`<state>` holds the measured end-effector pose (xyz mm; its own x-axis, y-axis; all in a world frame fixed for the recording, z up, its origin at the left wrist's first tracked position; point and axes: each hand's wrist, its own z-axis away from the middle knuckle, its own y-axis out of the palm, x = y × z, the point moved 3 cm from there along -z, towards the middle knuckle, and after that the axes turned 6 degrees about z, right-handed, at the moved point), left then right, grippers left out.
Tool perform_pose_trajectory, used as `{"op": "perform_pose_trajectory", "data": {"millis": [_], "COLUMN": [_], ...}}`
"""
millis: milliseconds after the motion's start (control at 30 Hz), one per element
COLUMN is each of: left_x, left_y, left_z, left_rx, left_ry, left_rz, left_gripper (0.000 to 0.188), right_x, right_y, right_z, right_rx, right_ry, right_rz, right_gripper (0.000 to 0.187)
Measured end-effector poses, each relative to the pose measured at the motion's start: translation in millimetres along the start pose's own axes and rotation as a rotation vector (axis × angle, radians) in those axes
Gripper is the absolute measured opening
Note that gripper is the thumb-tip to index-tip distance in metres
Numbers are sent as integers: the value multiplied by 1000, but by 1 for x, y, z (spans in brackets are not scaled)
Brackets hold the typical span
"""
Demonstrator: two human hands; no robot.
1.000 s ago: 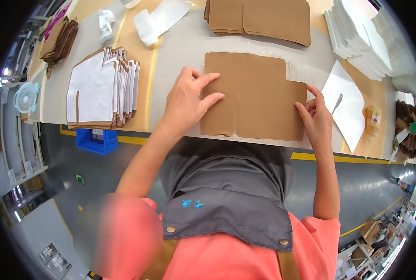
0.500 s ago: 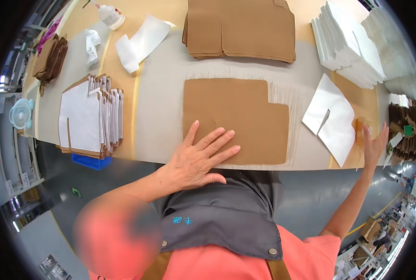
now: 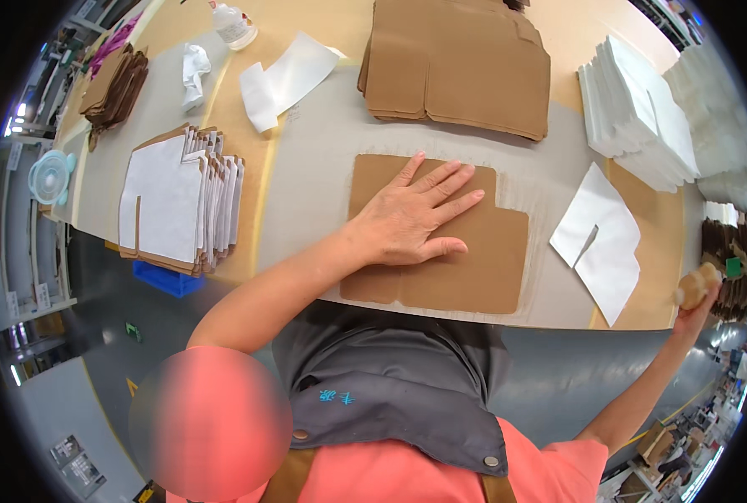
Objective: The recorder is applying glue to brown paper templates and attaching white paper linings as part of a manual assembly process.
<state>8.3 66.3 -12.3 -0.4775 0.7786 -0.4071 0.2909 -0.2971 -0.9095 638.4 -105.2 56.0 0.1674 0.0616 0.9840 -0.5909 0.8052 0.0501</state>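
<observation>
My left hand (image 3: 415, 214) lies flat with fingers spread on a brown sheet (image 3: 457, 281), which has a notch cut from its far right corner. Out past the table's right end, my right hand (image 3: 697, 314) is closed around a tan, rounded object (image 3: 697, 285), too blurred to name its kind. A white sheet (image 3: 600, 247) with a slit lies on the table between the brown sheet and that hand.
Brown sheets (image 3: 466, 67) are stacked at the far side. White sheets (image 3: 642, 109) stand piled at far right. White-faced brown pieces (image 3: 168, 197) overlap at left, over a blue bin (image 3: 168, 278). Scrap paper (image 3: 294, 75) and a squeeze bottle (image 3: 235, 29) lie farther back.
My left hand has slid farther up the brown sheet. My right hand, previously open near the table's right edge, has moved outward and closed on the tan object.
</observation>
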Motion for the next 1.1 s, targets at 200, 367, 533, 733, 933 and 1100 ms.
{"op": "perform_pose_trajectory", "data": {"millis": [200,367,533,733,933,1100], "left_x": [8,9,4,6,6,12], "left_y": [-37,-43,-44,-36,-27,-32], "left_z": [59,115,129,130,119,129], "left_rx": [-242,-445,-523,-485,-476,-443], "left_ry": [-149,-261,-252,-211,-153,-223], "left_rz": [125,169,184,101,107,102], "left_gripper": [60,40,30,32,36,37], "right_x": [-17,-76,-91,-105,-90,-90], "right_y": [120,224,266,282,306,369], "right_z": [156,250,276,272,284,308], "right_rx": [394,360,360,524,555,582], "right_ry": [-31,9,-12,57,31,-319], "right_rz": [-346,-413,-254,-408,-291,74], "right_gripper": [53,53,57,52,58,106]}}
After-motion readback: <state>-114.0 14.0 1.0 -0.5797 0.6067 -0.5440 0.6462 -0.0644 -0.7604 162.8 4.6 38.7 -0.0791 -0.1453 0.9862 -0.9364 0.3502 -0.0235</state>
